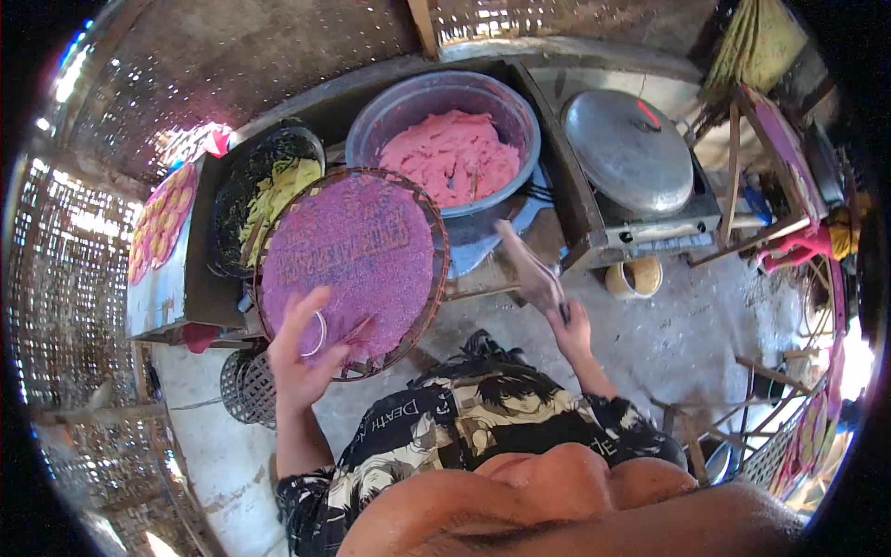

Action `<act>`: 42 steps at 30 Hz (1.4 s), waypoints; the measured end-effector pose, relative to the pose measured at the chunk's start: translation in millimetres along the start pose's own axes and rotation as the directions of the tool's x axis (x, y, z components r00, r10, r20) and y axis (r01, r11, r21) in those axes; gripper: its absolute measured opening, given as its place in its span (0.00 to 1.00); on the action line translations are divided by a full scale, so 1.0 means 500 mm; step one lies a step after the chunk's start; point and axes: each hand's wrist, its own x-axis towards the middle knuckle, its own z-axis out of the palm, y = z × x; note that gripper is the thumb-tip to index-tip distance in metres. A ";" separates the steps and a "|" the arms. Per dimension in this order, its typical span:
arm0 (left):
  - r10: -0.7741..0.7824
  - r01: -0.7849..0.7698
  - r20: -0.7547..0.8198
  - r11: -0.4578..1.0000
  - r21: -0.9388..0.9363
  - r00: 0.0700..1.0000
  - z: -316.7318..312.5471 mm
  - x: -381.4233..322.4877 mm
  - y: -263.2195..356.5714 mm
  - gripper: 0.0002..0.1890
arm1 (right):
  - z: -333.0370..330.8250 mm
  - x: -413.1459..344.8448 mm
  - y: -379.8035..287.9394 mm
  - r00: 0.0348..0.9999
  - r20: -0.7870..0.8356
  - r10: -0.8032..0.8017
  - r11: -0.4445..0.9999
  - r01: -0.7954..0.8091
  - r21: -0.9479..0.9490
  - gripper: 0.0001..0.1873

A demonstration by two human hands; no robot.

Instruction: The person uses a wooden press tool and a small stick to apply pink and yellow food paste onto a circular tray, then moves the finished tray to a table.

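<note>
My left hand (299,351) hovers over a round woven tray (443,264), its fingers and thumb spread. The tray is lined with a purple sheet (348,237) that bears printed writing. A thin pale ring (322,334) shows between my thumb and fingers; whether it touches them is unclear. A small reddish piece (362,331) sits near my thumb. In my right hand (572,327) is the handle of a flat, broad-bladed tool (529,271), blurred and pinkish. Beyond it, a big grey plastic basin (355,139) contains a pink dough-like mass (452,157).
Left of the basin, a black tub (226,209) holds a yellow mass (285,195). A lidded metal pot (630,153) stands on a gas stove (668,233) at right. Below are a cream bucket (635,278) and plastic baskets (250,386). Pink-and-yellow rounds (163,223) lie far left.
</note>
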 end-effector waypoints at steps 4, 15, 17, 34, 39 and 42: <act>0.233 -0.280 0.297 0.952 0.126 0.926 0.100 0.103 0.074 0.35 | -0.110 -0.018 -0.103 0.993 0.006 -0.119 0.847 0.098 0.522 0.16; 0.630 -0.551 -0.008 0.685 0.477 0.777 0.215 0.223 0.145 0.08 | -0.250 0.112 -0.372 0.677 -0.232 -0.699 0.673 0.731 0.107 0.23; 0.693 -0.620 0.133 0.520 0.588 0.708 0.229 0.198 0.146 0.07 | -0.291 0.129 -0.442 0.706 -0.342 -0.620 0.716 0.687 0.122 0.20; 0.541 -0.601 0.290 0.583 0.547 0.789 -0.060 -0.007 0.147 0.09 | -0.331 -0.103 -0.638 0.454 0.014 -0.891 0.402 0.774 0.490 0.24; 0.334 -0.271 -0.148 0.903 0.332 0.931 -0.176 -0.028 0.033 0.10 | -0.449 -0.041 -0.570 0.639 -0.550 -0.538 0.427 0.769 0.475 0.18; 0.303 -0.320 -0.114 0.818 -0.479 0.946 -0.135 -0.017 -0.023 0.13 | -0.371 0.002 -0.631 0.505 -0.823 -0.260 -0.036 0.847 0.531 0.15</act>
